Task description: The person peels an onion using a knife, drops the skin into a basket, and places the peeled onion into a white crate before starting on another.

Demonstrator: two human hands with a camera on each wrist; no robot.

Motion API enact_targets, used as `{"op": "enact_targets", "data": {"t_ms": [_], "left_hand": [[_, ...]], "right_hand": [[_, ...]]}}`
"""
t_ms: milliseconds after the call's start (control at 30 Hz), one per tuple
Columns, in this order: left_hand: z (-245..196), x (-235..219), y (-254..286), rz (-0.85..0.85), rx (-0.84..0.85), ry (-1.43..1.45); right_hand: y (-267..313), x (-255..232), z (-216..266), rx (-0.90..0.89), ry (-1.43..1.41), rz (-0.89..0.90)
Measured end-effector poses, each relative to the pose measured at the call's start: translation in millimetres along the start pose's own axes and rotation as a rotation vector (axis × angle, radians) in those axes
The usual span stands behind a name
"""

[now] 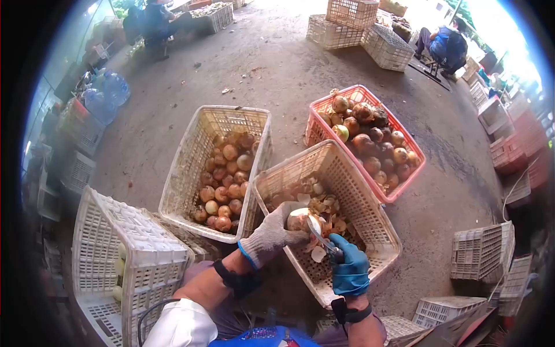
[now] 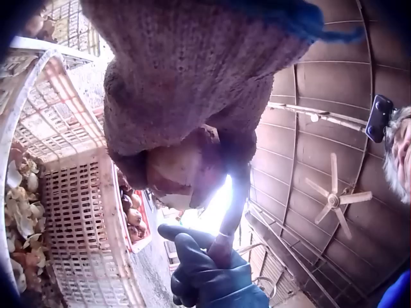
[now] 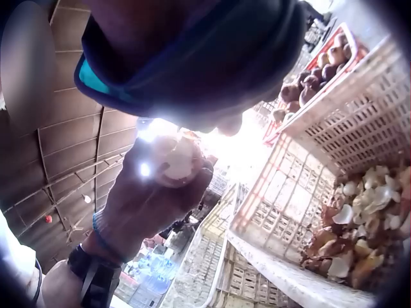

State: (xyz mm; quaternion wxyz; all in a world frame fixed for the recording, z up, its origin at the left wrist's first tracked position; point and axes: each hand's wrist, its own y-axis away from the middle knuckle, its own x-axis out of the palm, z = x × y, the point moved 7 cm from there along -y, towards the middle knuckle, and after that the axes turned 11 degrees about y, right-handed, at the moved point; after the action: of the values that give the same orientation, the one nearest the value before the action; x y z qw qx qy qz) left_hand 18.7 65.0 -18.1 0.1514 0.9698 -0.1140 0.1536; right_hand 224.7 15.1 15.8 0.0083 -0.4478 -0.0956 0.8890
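Note:
In the head view my left hand (image 1: 267,238), in a knitted grey glove, grips a partly peeled onion (image 1: 297,220) with pale flesh and some brown skin. My right hand (image 1: 350,267), in a blue rubber glove, holds a small knife (image 1: 330,247), its blade against the onion's right side. Both hands are over a white plastic crate (image 1: 373,217) with loose onion skins (image 1: 325,206) inside. The left wrist view has the onion (image 2: 172,170) under the gloved fingers, the blue glove (image 2: 212,266) below. Glare hides part of the blade there.
Whole onions (image 1: 222,191) fill the bottom of a white crate (image 1: 170,179) at left. A red crate (image 1: 404,127) of onions touches the far right side. Another white crate (image 1: 153,254) leans tilted at near left. Stacked crates (image 1: 341,29) and seated people (image 1: 448,46) are farther back.

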Motion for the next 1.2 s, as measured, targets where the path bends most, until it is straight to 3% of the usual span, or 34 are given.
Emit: {"op": "enact_targets", "data": {"t_ms": [267, 467, 567, 667, 767, 867, 967, 1033, 1067, 1167, 1200], "left_hand": [[1, 5, 1, 0.030, 0.012, 0.049], [-11, 3, 4, -0.060, 0.048, -0.168], [-8, 2, 2, -0.068, 0.055, -0.118], [-6, 2, 1, -0.051, 0.089, -0.116], [-6, 3, 2, -0.054, 0.051, -0.085], [-6, 7, 3, -0.029, 0.023, -0.007], [6, 3, 0, -0.011, 0.006, -0.014], [0, 4, 3, -0.018, 0.022, -0.025], [-2, 5, 3, -0.019, 0.032, -0.027], [2, 2, 2, -0.033, -0.013, -0.008], [0, 6, 3, -0.025, -0.036, -0.015]], "right_hand": [[3, -3, -2, 0.024, 0.113, -0.043], [12, 11, -12, 0.069, 0.059, -0.076], [17, 18, -17, 0.076, 0.019, -0.098], [22, 38, -32, 0.126, -0.204, -0.055], [22, 46, -28, 0.286, -0.491, 0.040], [30, 59, -40, 0.418, -0.601, 0.156], [35, 65, -48, 0.598, -0.498, 0.251], [34, 69, -69, 0.795, -0.645, 0.264], [35, 66, -74, 0.819, -0.645, 0.308], [22, 54, -45, 0.647, -0.911, 0.221], [17, 48, -39, 0.622, -0.905, 0.270]]}}
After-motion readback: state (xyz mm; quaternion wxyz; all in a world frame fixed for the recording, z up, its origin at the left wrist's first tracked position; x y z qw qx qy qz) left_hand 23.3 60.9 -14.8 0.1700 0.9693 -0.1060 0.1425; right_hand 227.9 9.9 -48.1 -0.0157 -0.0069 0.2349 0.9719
